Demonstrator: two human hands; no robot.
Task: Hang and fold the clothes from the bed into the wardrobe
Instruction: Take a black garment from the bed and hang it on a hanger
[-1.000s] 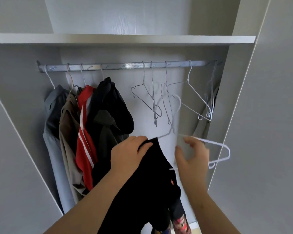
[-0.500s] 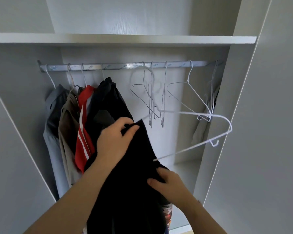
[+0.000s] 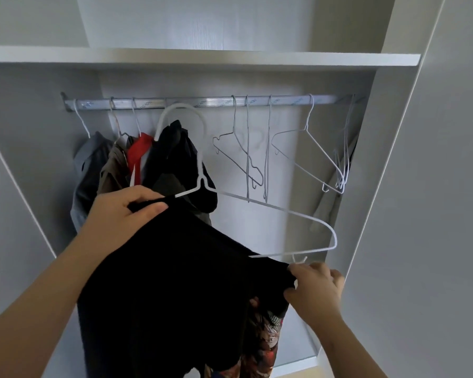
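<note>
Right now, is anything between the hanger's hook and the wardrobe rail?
Nothing visible. The white hanger with the black garment has its hook just below the rail, at a bare stretch between the hung clothes and the empty hangers.

Both forearms come up from the bottom edge, bare all the way down, with no sleeve or cuff showing. The left hand is bare too: no glove, no ring to be seen on its knuckles, and its wrist carries neither watch nor band. Its thumbnail is short and unpainted. The right hand is likewise ungloved, with a plain wrist. Its fingernails are turned away and cannot be made out.
</note>
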